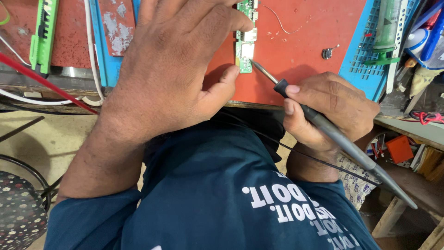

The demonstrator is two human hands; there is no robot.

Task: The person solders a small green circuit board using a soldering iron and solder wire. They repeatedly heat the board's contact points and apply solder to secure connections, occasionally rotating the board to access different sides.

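A narrow green circuit board [245, 44] lies on a red work mat [305, 41]. My left hand [171, 69] lies flat over the mat with fingers spread, its thumb tip touching the board's near end. My right hand [330, 109] grips a grey soldering iron [323, 125] like a pen. The iron's metal tip touches the board's near right corner. A thin black cord runs from the iron across my dark blue shirt.
A green tool [44, 34] and a white cable [90, 51] lie at the left. A blue slotted holder [365, 60] with tools stands at the right. A small dark round part [327, 53] and a thin wire [280, 23] rest on the mat. A spotted stool [18, 213] is at lower left.
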